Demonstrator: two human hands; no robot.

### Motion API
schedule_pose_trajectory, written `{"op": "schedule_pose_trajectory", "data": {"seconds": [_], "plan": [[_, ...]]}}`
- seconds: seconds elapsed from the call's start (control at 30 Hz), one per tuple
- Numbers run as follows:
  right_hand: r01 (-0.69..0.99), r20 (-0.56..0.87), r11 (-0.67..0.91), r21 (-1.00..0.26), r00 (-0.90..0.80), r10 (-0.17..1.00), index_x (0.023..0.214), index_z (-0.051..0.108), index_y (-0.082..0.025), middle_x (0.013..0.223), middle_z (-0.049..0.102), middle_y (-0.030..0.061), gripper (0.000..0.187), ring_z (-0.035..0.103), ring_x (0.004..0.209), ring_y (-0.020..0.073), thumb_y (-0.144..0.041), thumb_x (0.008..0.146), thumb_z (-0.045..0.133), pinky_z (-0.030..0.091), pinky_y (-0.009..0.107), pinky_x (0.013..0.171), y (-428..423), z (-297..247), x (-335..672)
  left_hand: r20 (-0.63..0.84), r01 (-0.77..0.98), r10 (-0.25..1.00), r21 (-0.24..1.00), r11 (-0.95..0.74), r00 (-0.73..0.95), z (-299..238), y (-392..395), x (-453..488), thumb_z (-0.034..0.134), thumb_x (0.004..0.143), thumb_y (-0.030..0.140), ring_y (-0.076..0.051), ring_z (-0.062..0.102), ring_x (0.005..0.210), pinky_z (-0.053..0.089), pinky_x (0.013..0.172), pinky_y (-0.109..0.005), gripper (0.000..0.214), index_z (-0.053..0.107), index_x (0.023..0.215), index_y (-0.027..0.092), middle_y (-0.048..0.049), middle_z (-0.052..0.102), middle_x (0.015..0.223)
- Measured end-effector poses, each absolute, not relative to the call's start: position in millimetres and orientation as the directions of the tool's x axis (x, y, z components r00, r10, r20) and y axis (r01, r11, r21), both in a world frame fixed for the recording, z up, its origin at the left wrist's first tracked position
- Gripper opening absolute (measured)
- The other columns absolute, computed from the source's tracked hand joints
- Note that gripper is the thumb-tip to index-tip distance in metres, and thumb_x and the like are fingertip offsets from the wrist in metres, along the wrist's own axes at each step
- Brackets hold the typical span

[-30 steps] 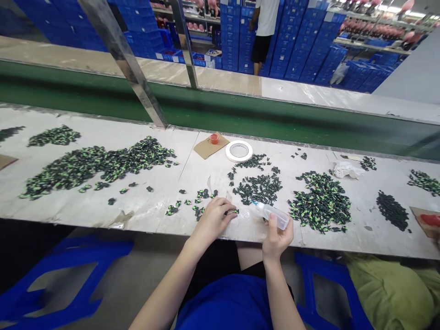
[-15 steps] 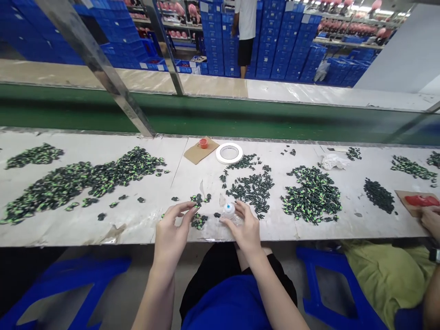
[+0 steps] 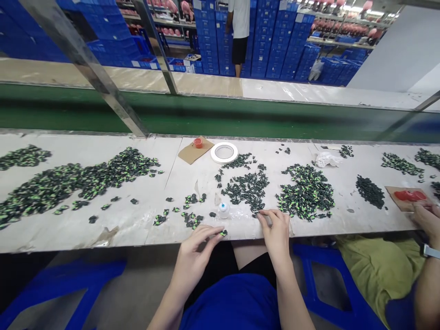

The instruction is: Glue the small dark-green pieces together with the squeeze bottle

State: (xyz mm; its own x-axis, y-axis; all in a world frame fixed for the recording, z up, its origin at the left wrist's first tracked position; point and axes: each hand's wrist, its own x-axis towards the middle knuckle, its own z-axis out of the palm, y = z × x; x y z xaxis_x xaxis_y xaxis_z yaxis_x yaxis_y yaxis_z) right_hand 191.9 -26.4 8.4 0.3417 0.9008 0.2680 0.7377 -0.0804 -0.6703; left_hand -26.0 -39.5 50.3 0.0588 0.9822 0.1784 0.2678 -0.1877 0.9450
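Note:
Between the thumb and fingers of my left hand [image 3: 201,247] is a small black-and-green piece [image 3: 223,233], held over the table's front edge. My right hand [image 3: 277,229] reaches to the near edge of a pile of small dark pieces [image 3: 247,187], its thumb and forefinger closed round a small black piece [image 3: 255,214]. A clear bottle with a white top and blue tip [image 3: 224,210] stands between my hands, touched by neither. Several loose black-and-green pieces [image 3: 192,220] lie left of the bottle.
Larger black-and-green heaps [image 3: 82,183] spread to the left, with another heap [image 3: 305,192] to the right. A tape roll [image 3: 224,152] and a red cup [image 3: 198,143] on cardboard [image 3: 189,155] lie behind. A co-worker's hand [image 3: 426,220] is far right, near red material [image 3: 409,195].
My right hand has let go of the bottle and moved right to the dark pile. My left hand has come right and nearer to me with the black-and-green piece.

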Motion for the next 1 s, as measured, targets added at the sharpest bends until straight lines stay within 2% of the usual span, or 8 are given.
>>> {"op": "schedule_pose_trajectory", "data": {"seconds": [0.1,0.23,0.43,0.6,0.8,1.0], "plan": [[0.721,0.22,-0.094,-0.686,0.329,0.919,0.079,0.07,-0.021,0.087,0.067,0.0092,0.028,0.051,0.086,0.0267,-0.041,0.088,0.053,0.041,0.04,0.081,-23.3,14.9,189.8,0.125,0.263,0.987,0.954,-0.147,0.099,49.6,-36.5,-13.6,0.063,0.082,0.033,-0.018,0.068,0.072,0.056,0.063,-0.026,0.017,0.076,0.084,0.022,-0.0051,0.074,0.079],[0.706,0.24,-0.054,-0.707,0.31,0.92,0.08,0.067,-0.021,0.088,0.068,0.0093,0.028,0.053,0.087,0.0266,-0.039,0.091,0.048,0.041,0.039,0.081,-22.2,19.8,188.2,0.044,0.272,0.995,0.96,-0.066,0.084,40.8,-30.5,0.1,0.062,0.081,0.033,-0.018,0.069,0.07,0.057,0.063,-0.027,0.019,0.075,0.085,0.02,-0.0062,0.077,0.087],[0.745,0.238,-0.072,-0.663,0.3,0.924,0.083,0.07,-0.021,0.088,0.069,0.0101,0.028,0.053,0.086,0.027,-0.039,0.091,0.051,0.041,0.039,0.079,-24.6,19.0,184.6,0.06,0.285,0.996,0.955,-0.078,0.07,32.1,-28.6,11.2,0.06,0.081,0.03,-0.021,0.071,0.077,0.057,0.066,-0.029,0.019,0.075,0.087,0.02,-0.0072,0.077,0.091],[0.754,0.209,-0.094,-0.65,0.296,0.932,0.082,0.071,-0.021,0.085,0.069,0.01,0.025,0.053,0.087,0.0287,-0.042,0.087,0.059,0.041,0.039,0.077,-20.0,20.4,177.5,0.075,0.286,0.992,0.953,-0.102,0.102,30.9,-29.1,12.7,0.06,0.083,0.031,-0.021,0.071,0.078,0.057,0.066,-0.029,0.019,0.075,0.088,0.02,-0.0073,0.077,0.09],[0.82,0.178,-0.113,-0.561,0.253,0.951,0.079,0.064,-0.02,0.08,0.067,0.0091,0.015,0.053,0.082,0.0283,-0.029,0.089,0.057,0.041,0.038,0.074,-10.9,24.7,171.3,0.072,0.299,0.992,0.949,-0.1,0.101,27.2,-28.7,12.4,0.06,0.084,0.032,-0.02,0.07,0.074,0.057,0.064,-0.028,0.021,0.075,0.088,0.019,-0.0075,0.077,0.09],[0.892,0.164,-0.098,-0.442,0.188,0.968,0.081,0.059,-0.018,0.082,0.064,0.0115,0.011,0.054,0.085,0.0299,-0.019,0.09,0.051,0.044,0.039,0.073,-11.0,24.0,170.2,0.059,0.308,0.995,0.948,-0.083,0.085,26.6,-29.9,12.9,0.059,0.084,0.031,-0.019,0.069,0.07,0.057,0.064,-0.028,0.02,0.075,0.089,0.02,-0.0068,0.076,0.087]]}}
